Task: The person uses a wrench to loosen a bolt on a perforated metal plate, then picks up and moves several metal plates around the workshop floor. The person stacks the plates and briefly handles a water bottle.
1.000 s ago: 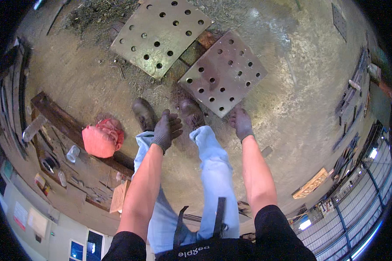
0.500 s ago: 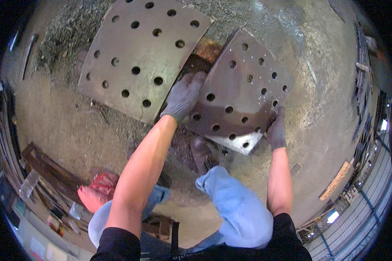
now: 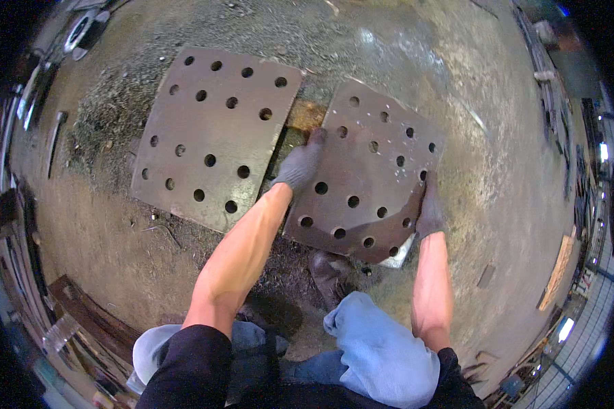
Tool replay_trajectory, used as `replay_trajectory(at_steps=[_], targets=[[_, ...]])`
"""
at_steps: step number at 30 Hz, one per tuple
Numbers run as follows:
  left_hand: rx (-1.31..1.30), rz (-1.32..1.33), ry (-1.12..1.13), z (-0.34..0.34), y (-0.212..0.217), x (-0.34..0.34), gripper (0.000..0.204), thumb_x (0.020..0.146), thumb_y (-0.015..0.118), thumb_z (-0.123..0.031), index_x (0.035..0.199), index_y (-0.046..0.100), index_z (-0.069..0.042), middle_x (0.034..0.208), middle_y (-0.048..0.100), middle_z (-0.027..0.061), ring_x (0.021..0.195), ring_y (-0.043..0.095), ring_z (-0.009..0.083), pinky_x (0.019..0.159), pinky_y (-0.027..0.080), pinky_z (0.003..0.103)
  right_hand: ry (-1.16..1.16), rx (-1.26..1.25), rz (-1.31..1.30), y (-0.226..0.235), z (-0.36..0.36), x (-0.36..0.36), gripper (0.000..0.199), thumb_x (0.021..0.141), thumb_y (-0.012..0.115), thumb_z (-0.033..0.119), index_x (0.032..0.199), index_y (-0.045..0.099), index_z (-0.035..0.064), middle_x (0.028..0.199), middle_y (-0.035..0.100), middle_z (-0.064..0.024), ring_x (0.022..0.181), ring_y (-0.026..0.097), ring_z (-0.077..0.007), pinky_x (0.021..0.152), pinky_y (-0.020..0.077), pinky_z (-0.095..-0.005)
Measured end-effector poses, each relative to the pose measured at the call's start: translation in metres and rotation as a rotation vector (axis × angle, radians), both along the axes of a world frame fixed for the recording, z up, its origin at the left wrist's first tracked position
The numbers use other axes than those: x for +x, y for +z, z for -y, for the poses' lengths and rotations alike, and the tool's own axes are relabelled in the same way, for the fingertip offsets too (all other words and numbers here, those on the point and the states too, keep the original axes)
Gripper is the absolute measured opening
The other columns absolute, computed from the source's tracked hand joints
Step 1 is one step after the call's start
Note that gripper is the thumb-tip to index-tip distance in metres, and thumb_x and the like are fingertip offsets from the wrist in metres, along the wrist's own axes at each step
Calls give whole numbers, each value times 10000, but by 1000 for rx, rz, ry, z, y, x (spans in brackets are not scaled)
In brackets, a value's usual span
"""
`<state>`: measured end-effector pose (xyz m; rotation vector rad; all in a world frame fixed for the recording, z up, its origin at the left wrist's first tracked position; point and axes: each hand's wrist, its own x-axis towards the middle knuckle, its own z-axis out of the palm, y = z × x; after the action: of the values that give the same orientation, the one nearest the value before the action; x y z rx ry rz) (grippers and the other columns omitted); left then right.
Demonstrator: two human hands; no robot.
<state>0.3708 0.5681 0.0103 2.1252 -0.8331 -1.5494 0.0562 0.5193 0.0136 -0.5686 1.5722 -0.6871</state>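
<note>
Both my hands wear grey knit gloves and hold a dark steel plate [image 3: 361, 170] with round holes and white specks, on the right. My left hand [image 3: 300, 163] is closed on its left edge, in the gap between two plates. My right hand [image 3: 430, 210] grips the opposite edge, its fingers partly hidden. Under the plate's near right corner a bright metal corner [image 3: 401, 253] sticks out. A second holed steel plate [image 3: 191, 143] lies to the left, untouched. Between the plates, beyond my left hand, a rusty brown surface [image 3: 307, 117] shows.
Dark metal chips [image 3: 109, 116] are heaped beyond the left plate. My boot [image 3: 328, 276] stands close to the held plate's near edge. A rod-like tool [image 3: 56, 143] lies at far left, a rusty beam [image 3: 92, 313] at lower left, and a wooden board [image 3: 557, 273] at right.
The held plate has moved toward me, covering more of the bright corner beneath it. Both hands have kept their hold. My view has shifted, and the red bundle at lower left is out of sight.
</note>
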Motion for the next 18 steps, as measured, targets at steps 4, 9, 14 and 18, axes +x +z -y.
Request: replay_trajectory(at_steps=[4,9,14,18], targets=[[86,6,63,-18,-21,5,1109,826,226,-839,1276,519,131,1293,517,351,1279,461,453,1082,328,438,49,-12,-7,-7,-9,-5,690,946,479,581,1409,455,70,1363,538,-85,1215,513,-220,1029,406,-347],[27,-76,49,-8,5,-1,1061,837,285,-811,1241,546,135,1293,515,354,1257,484,450,1064,346,438,41,-23,36,-30,-9,-35,630,944,495,573,1347,509,88,1253,586,-68,1104,560,-204,952,448,-342],[-101,86,31,-1,27,-7,895,862,433,-704,1278,508,85,1233,563,318,1194,529,435,1003,399,461,-28,80,-98,0,-15,-4,465,924,513,608,1002,611,161,815,567,28,727,555,-122,626,456,-290],[-462,329,233,-20,42,-28,805,870,514,-623,1297,462,57,1214,572,298,1142,561,435,969,421,478,-65,15,-26,-6,-28,0,469,907,534,622,994,606,166,770,533,49,670,505,-99,574,415,-264]])
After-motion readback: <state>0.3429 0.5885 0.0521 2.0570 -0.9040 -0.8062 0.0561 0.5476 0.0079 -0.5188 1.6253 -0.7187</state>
